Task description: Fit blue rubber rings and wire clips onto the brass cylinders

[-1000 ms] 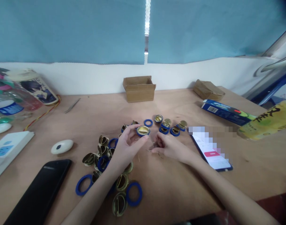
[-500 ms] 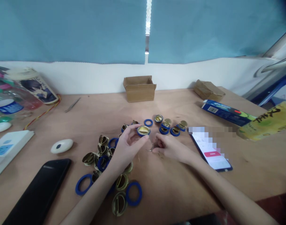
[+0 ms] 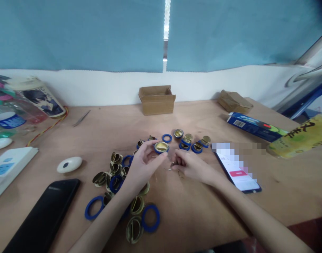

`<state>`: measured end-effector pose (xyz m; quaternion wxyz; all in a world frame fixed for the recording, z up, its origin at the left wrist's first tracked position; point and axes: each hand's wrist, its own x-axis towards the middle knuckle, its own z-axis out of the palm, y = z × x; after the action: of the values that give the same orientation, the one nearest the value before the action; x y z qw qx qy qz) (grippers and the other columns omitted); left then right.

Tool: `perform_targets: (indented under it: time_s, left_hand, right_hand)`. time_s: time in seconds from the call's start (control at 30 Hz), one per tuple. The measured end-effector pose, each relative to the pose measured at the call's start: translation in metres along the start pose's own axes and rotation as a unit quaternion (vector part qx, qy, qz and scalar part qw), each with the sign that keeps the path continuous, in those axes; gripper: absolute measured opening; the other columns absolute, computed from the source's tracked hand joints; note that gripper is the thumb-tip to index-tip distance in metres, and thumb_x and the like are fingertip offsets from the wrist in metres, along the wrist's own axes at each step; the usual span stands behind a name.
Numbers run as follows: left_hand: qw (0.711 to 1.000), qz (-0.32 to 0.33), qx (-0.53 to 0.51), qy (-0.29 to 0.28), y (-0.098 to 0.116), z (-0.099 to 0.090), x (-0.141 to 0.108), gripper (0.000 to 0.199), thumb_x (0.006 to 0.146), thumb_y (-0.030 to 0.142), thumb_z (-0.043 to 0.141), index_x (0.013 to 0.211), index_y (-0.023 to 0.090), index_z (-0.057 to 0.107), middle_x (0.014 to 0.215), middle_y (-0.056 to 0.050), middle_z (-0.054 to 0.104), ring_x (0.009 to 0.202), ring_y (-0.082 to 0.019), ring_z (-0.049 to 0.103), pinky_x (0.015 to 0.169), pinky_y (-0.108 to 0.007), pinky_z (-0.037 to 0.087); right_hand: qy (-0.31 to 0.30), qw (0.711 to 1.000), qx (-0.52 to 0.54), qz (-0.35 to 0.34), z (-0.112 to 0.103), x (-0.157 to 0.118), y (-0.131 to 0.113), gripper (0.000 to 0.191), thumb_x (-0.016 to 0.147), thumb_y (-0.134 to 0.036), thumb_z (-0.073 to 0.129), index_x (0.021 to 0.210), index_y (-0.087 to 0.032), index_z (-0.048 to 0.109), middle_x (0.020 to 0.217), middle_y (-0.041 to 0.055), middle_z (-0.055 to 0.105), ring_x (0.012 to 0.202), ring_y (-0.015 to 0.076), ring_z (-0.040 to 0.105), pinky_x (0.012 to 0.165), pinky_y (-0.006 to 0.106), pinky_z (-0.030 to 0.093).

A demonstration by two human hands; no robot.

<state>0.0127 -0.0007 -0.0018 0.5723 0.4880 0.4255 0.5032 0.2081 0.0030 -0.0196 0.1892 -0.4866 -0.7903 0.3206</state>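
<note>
Little has moved since the earlier frame: the right hand (image 3: 189, 164) has edged slightly toward the left hand (image 3: 143, 162), which stays in place. At far left, clear plastic bottles (image 3: 14, 111) and a printed cup (image 3: 43, 100) stand by the wall, with a white socket block (image 3: 14, 163) nearer. Next come a black phone (image 3: 42, 218), a white oval device (image 3: 69, 164) and tweezers (image 3: 81, 118). Loose brass pieces (image 3: 99, 179) and blue rings (image 3: 151, 218) lie jumbled around the left forearm. Thumb and fingers of the left hand pinch a blue-rimmed brass disc (image 3: 161, 147) above the table, in front of an open cardboard box (image 3: 158, 106). Just beside it, the right hand's fingers are curled close to the thumb; a small blurred object shows at their tips, and I cannot tell whether it is gripped. Beyond that hand sit several brass-and-blue assemblies (image 3: 197, 147). Farther right are a lit phone (image 3: 241, 173), a crumpled brown box (image 3: 233, 102), a blue carton (image 3: 256, 125) and a yellow packet (image 3: 299, 138).
</note>
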Motion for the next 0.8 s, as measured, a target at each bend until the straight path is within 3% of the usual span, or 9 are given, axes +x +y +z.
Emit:
perform_targets:
  time_s: [0.2, 0.43, 0.6, 0.8]
  left_hand:
    - [1.0, 0.005, 0.002, -0.007, 0.0, -0.002, 0.0, 0.041, 0.077, 0.027, 0.076, 0.113, 0.018, 0.058, 0.113, -0.01, 0.071, 0.107, -0.023, 0.067, 0.085, -0.033, 0.055]
    - [1.0, 0.0, -0.004, -0.007, 0.001, -0.001, 0.001, 0.045, 0.076, 0.028, 0.077, 0.114, 0.016, 0.057, 0.113, -0.01, 0.07, 0.107, -0.023, 0.066, 0.085, -0.033, 0.054]
    - [1.0, -0.004, -0.012, -0.004, 0.002, -0.001, 0.0, 0.044, 0.077, 0.028, 0.077, 0.114, 0.016, 0.057, 0.119, -0.012, 0.068, 0.113, -0.026, 0.064, 0.083, -0.034, 0.055]
    - [0.994, -0.03, -0.093, -0.051, 0.01, 0.0, -0.003, 0.04, 0.082, 0.03, 0.074, 0.117, 0.017, 0.059, 0.113, -0.01, 0.069, 0.106, -0.025, 0.066, 0.082, -0.039, 0.06]
  right_hand:
    - [-0.001, 0.999, -0.026, -0.023, 0.001, 0.002, 0.002, 0.016, 0.082, -0.002, 0.059, 0.078, -0.018, 0.055, 0.077, 0.0001, 0.057, 0.07, 0.0136, 0.052, 0.063, 0.026, 0.035]
    - [0.018, 0.999, -0.015, -0.032, -0.001, 0.002, 0.002, 0.012, 0.088, -0.01, 0.059, 0.08, -0.017, 0.054, 0.079, 0.0012, 0.055, 0.071, 0.0146, 0.051, 0.065, 0.027, 0.036]
    - [0.051, 0.992, 0.118, 0.004, -0.009, 0.001, -0.004, 0.014, 0.093, -0.025, 0.059, 0.081, -0.019, 0.054, 0.069, -0.0032, 0.046, 0.062, 0.0127, 0.041, 0.058, 0.026, 0.032]
    - [0.073, 0.953, 0.292, 0.026, -0.01, 0.002, -0.009, 0.026, 0.091, -0.042, 0.061, 0.082, -0.02, 0.052, 0.068, -0.0049, 0.04, 0.059, 0.0115, 0.034, 0.055, 0.026, 0.027]
